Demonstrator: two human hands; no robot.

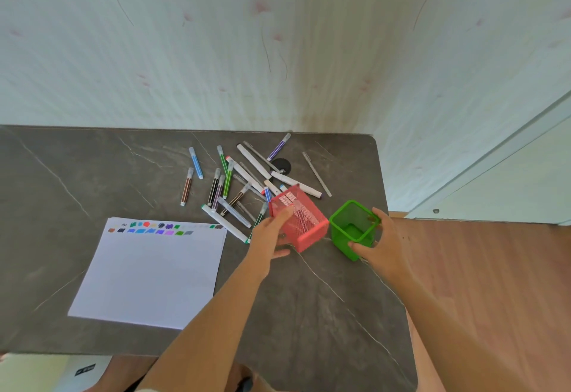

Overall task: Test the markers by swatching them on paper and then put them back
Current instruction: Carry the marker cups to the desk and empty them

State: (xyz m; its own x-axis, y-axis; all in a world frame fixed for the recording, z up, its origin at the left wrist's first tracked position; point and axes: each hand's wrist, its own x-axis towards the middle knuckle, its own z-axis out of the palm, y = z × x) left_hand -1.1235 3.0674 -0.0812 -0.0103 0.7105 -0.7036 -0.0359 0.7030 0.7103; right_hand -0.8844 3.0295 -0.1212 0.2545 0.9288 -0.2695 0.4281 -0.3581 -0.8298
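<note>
Several markers (230, 186) lie scattered across the back of the dark stone table (324, 299). A white sheet of paper (151, 271) at the front left carries two rows of colour swatches along its top edge. My left hand (270, 234) grips a red mesh pen holder (301, 221), which is tipped over toward the markers. To its right stands a green mesh pen holder (352, 229), upright with nothing visible inside it, and my right hand (380, 240) holds it by its right side.
A black round cap (281, 166) sits in the table near the back, among the markers. The table's right edge runs close to the green holder, with wooden floor (494, 299) beyond it. A wall stands behind the table.
</note>
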